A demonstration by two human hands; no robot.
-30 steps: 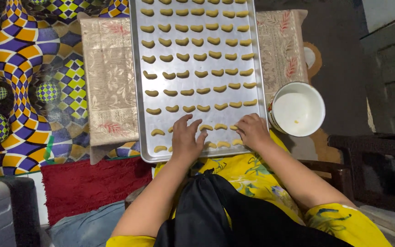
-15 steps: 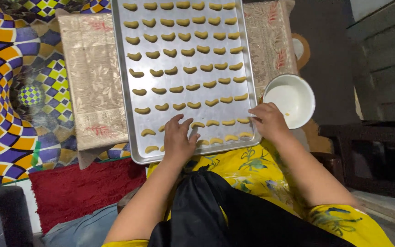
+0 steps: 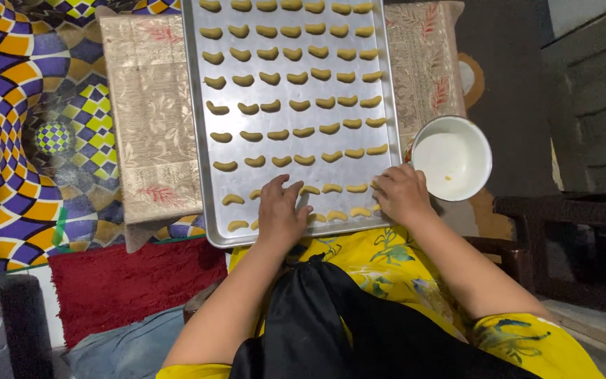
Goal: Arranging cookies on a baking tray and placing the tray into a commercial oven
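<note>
A large metal baking tray (image 3: 198, 126) lies in front of me, filled with several rows of small crescent-shaped dough pieces (image 3: 296, 105). My left hand (image 3: 280, 213) rests palm down on the tray's near rows, fingers spread over a few pieces. At the tray's near right corner is my right hand (image 3: 400, 194), fingers curled against the last pieces of the front rows; whether it pinches one is unclear. A white bowl (image 3: 452, 158) with a few crumbs sits just right of that hand.
The tray sits on a beige patterned cloth (image 3: 150, 133) over a low surface. A multicoloured geometric mat (image 3: 15, 112) covers the floor at left, a red rug (image 3: 120, 281) lies near me. Dark wooden furniture (image 3: 569, 231) stands at right. My yellow and black clothing fills the foreground.
My right hand has moved from the front middle of the tray to its near right corner beside the bowl. The left hand stays on the front rows.
</note>
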